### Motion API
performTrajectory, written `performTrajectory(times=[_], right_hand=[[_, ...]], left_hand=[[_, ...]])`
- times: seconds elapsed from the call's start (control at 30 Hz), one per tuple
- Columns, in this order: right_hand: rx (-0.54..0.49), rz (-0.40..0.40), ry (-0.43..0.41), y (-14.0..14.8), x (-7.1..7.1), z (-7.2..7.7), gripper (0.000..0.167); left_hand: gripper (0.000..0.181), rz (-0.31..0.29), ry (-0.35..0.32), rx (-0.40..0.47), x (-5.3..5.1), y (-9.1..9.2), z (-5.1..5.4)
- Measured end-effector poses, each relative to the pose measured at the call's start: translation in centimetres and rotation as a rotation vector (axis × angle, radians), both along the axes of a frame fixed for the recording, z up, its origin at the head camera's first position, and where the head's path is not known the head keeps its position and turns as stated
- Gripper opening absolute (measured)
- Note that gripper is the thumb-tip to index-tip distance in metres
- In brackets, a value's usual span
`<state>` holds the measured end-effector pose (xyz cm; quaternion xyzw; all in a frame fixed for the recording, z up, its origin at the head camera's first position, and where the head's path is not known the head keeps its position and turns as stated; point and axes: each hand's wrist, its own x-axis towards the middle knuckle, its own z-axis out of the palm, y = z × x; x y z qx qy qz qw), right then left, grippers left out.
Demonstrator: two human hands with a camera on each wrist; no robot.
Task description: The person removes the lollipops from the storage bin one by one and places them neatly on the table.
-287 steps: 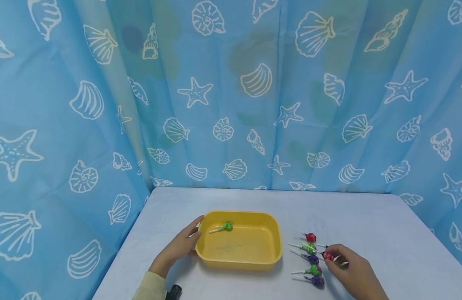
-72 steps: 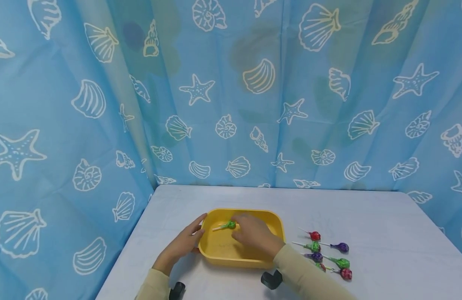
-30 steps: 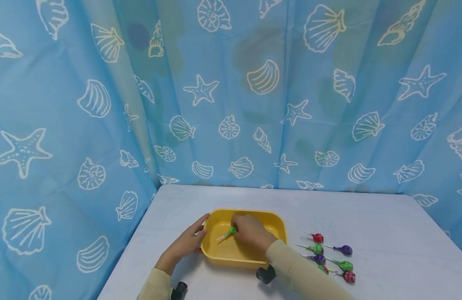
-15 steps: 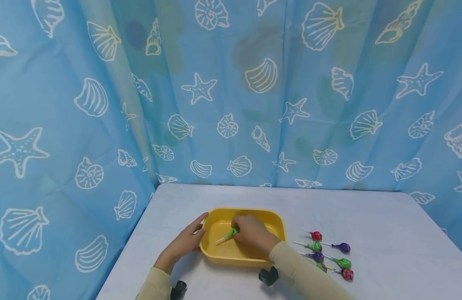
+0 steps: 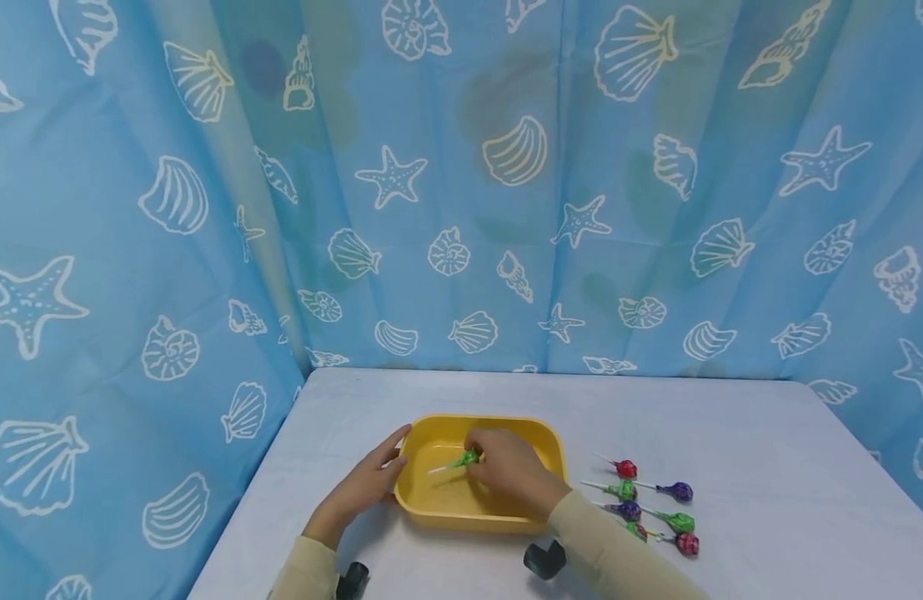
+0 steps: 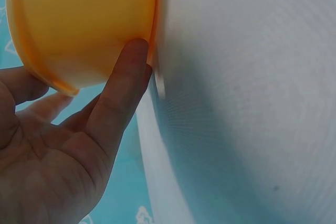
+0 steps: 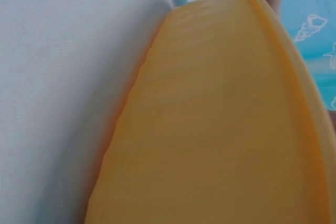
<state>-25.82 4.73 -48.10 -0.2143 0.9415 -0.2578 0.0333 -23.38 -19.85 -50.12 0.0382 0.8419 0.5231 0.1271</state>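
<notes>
My left hand (image 5: 365,485) touches the left end of a yellow plastic tray (image 5: 478,523). In the left wrist view, a nearly straight finger (image 6: 126,82) lies against the tray's outer wall. My right hand (image 5: 509,467) is inside the tray and pinches the wrapped head of a green lollipop (image 5: 464,459). Its white stick points left above the tray floor; whether it touches cannot be told. The right wrist view shows mostly the tray's outer wall (image 7: 220,108) and hides the right fingers. The floor behind the right hand is hidden.
Right of the tray, several wrapped lollipops lie on the white table, among them a red one (image 5: 624,468), a purple one (image 5: 679,492) and a green one (image 5: 679,522). My right sleeve (image 5: 619,550) crosses close to them. A blue seashell curtain (image 5: 446,208) hangs behind.
The red lollipop held earlier now lies on the table. My right hand has moved left into the tray and gripped the green lollipop, whose stick has swung. The left hand stays at the tray.
</notes>
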Motion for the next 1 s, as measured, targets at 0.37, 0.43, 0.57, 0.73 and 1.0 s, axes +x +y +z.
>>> performTrajectory(times=[0.37, 0.43, 0.57, 0.73, 1.0], right_hand=[[-0.071, -0.031, 0.033, 1.2, 0.6, 0.3, 0.016], [-0.076, -0.040, 0.038, 1.4, 0.6, 0.3, 0.017], [-0.073, -0.047, 0.052, 1.7, 0.7, 0.3, 0.017], [-0.074, -0.043, 0.072, 2.0, 0.9, 0.4, 0.015], [-0.087, -0.047, 0.089, 2.5, 1.5, 0.7, 0.013]], left_hand=[[0.057, 0.014, -0.008, -0.004, 0.1, 0.1, 0.0], [0.057, 0.015, -0.008, -0.005, 0.0, 0.2, 0.0], [0.058, 0.014, -0.004, -0.005, 0.0, 0.1, -0.1], [0.058, 0.016, -0.010, -0.008, -0.1, 0.0, -0.3], [0.058, 0.014, -0.005, -0.017, -0.1, 0.0, -0.2]])
